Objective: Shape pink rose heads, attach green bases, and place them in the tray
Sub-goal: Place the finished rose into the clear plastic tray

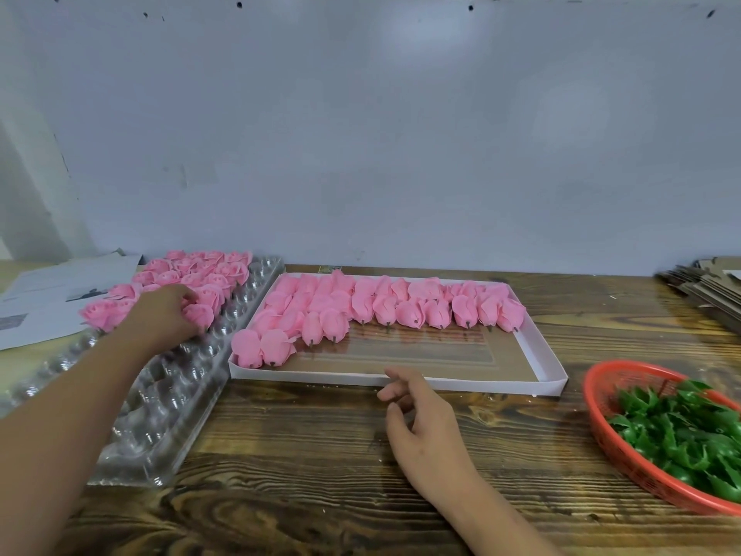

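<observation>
My left hand (164, 315) reaches over the clear plastic blister tray (176, 399) and curls its fingers round a pink rose head (199, 315) among several open pink rose heads (196, 270) seated in its far cups. A white shallow tray (549, 371) in the middle holds several shaped pink rose heads (385, 305) lying in rows, their dark stubs pointing toward me. My right hand (421, 423) hovers empty over the wooden table just in front of the white tray, fingers loosely bent. Green bases (681, 427) fill a red basket (601, 427) at the right.
Printed papers (48, 298) lie at the far left behind the blister tray. A stack of flattened cardboard (705, 286) sits at the far right. A pale blue wall (361, 134) closes off the back of the wooden table (312, 475).
</observation>
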The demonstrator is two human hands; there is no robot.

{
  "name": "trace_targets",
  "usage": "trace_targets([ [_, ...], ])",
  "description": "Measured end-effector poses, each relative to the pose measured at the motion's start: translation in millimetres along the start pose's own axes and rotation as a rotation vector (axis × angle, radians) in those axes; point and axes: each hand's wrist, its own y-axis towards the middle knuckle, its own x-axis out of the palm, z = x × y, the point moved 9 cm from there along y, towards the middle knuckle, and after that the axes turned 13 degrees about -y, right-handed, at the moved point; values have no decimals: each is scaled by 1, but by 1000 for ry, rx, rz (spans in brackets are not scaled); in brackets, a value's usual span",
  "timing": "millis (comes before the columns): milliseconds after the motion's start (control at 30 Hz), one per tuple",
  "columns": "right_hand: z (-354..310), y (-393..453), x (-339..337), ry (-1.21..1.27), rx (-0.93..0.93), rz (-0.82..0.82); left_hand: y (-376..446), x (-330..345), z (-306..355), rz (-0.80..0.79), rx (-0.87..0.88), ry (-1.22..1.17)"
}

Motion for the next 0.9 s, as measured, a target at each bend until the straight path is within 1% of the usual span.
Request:
trace_targets([
  [300,-1,0,0,-4,2,-10,-16,-2,0,19,2,2],
  [433,-1,-1,-1,1,7,-7,-26,-13,9,137,53,60],
  [533,1,-2,-1,1,11,2,-34,-16,23,189,109,80],
  [700,3,-1,-2,4,21,16,-38,-14,26,144,87,140],
  [800,3,-2,-2,6,27,8,-40,-17,34,167,94,115],
  [900,3,-4,-1,4,25,1,-52,-9,56,187,165,-3],
])
